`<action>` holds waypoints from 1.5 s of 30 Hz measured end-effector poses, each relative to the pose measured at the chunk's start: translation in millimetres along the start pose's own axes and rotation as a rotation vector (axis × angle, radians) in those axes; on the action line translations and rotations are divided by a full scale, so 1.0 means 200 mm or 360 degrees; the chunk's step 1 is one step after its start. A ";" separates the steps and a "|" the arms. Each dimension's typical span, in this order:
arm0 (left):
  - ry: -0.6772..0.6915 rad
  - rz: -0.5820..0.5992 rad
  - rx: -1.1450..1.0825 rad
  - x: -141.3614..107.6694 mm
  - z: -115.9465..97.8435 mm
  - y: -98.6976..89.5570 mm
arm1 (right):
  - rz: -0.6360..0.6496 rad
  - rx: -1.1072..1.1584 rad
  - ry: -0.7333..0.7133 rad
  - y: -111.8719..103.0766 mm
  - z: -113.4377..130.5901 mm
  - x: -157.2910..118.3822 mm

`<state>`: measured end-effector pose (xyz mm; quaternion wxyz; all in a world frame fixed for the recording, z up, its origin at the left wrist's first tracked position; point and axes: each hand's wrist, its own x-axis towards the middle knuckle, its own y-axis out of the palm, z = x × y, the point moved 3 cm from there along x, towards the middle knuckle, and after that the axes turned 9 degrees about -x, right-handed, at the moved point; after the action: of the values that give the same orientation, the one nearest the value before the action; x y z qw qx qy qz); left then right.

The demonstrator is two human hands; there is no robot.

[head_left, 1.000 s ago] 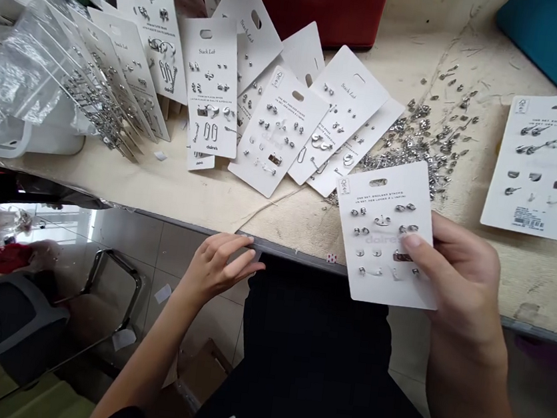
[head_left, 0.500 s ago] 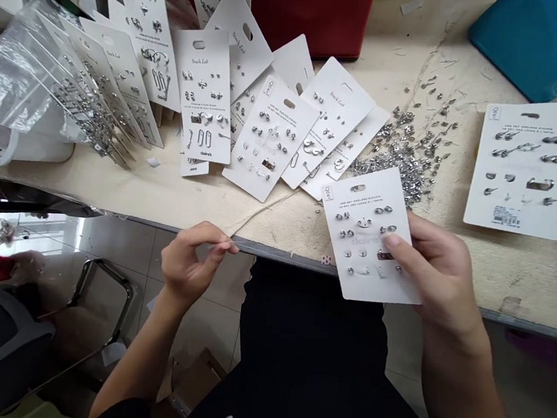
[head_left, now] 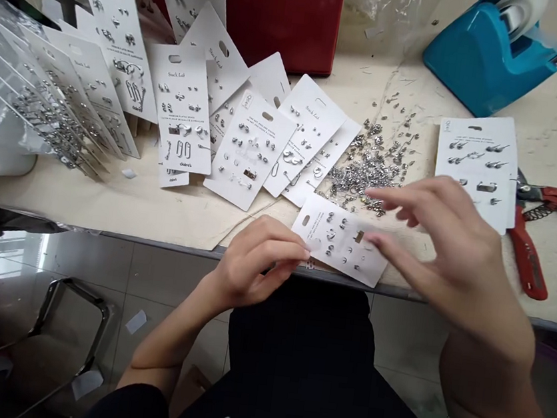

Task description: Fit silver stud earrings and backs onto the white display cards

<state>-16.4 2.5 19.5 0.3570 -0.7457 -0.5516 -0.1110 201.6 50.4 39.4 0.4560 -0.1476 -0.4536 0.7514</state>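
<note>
A white earring card with rows of small metal earrings is turned sideways above the table's front edge. My left hand is closed, with its fingertips pinching the card's left edge. Over the card's right side hovers my right hand, thumb and index finger spread apart; it is slightly blurred. Just beyond the card lies a pile of small silver metal pieces, close to my right index fingertip.
Several filled earring cards overlap left of the pile, with more standing at the far left. At right are stacked cards, red-handled pliers and a blue tape dispenser. A red box stands behind.
The card has turned sideways and moved slightly left and down. My left hand has come right to its edge, while my right hand has let go and opened. The view has shifted right.
</note>
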 end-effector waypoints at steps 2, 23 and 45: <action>0.0072 0.0009 0.0142 0.00 -0.02 0.03 | 0.0025 0.0210 -0.0033 0.02 0.07 -0.04; -0.0692 0.0038 0.0778 -0.08 0.05 0.03 | -0.0486 0.0519 0.0373 0.22 0.14 -0.21; -0.1456 -0.0276 -0.0550 -0.12 -0.03 0.23 | -0.0785 0.0542 0.0344 0.19 0.02 -0.19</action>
<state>17.5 -25.6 -8.7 -0.0610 -0.7175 -0.6853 0.1085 197.9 10.6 4.0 0.6882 -0.0338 -0.2924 0.6631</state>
